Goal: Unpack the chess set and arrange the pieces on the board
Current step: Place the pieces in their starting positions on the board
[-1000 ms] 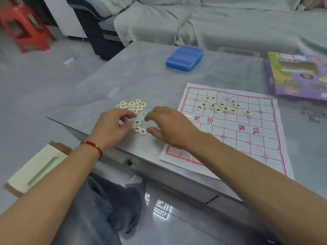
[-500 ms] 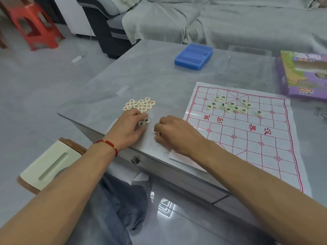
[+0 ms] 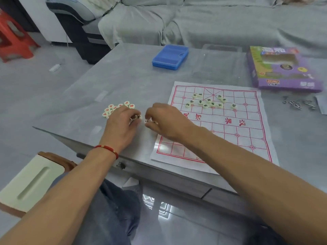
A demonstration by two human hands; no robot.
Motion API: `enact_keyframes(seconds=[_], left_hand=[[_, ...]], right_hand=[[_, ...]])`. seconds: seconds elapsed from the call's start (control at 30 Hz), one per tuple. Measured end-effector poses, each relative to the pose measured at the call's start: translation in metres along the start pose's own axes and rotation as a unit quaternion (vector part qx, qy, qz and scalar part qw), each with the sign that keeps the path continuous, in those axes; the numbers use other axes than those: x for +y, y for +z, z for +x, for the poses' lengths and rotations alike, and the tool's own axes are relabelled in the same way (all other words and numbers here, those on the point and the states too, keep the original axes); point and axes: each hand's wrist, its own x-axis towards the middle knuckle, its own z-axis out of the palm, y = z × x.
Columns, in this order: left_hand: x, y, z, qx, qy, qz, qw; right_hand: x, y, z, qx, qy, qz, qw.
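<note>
Sorting stage; nothing set in position yet.
My left hand and right hand each pinch loose pieces at the board's nine o'clock; black-marked pieces cluster at twelve, red pile off-board.

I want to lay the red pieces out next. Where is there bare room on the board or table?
The board's near half, below the river lettering, is bare. So is the table between the blue case and the red pieces. Crowded: the board's far rows with the black pieces.
</note>
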Motion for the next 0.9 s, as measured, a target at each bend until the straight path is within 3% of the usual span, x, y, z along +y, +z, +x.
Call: enact_keyframes(seconds=[0.13,0.37,0.5,0.63,0.9], left_hand=[[0.046,0.017,0.019,-0.016,0.065,-0.042,0.997],[0.148,0.073,0.070,-0.098,0.114,-0.076,0.986],[0.189,0.103,0.088,-0.138,0.132,-0.006,0.982],[0.206,0.115,0.097,-0.147,0.112,0.047,0.982],[0.191,0.099,0.095,-0.145,0.083,-0.048,0.985]], right_hand=[[0.069,-0.052,-0.026,0.021,0.124,-0.035,0.991],[0.179,-0.085,-0.083,0.090,0.352,-0.046,0.930],[0.203,-0.078,-0.095,0.059,0.390,-0.047,0.918],[0.210,-0.079,-0.095,0.077,0.406,-0.016,0.911],[0.210,-0.082,-0.099,0.114,0.411,0.011,0.905]])
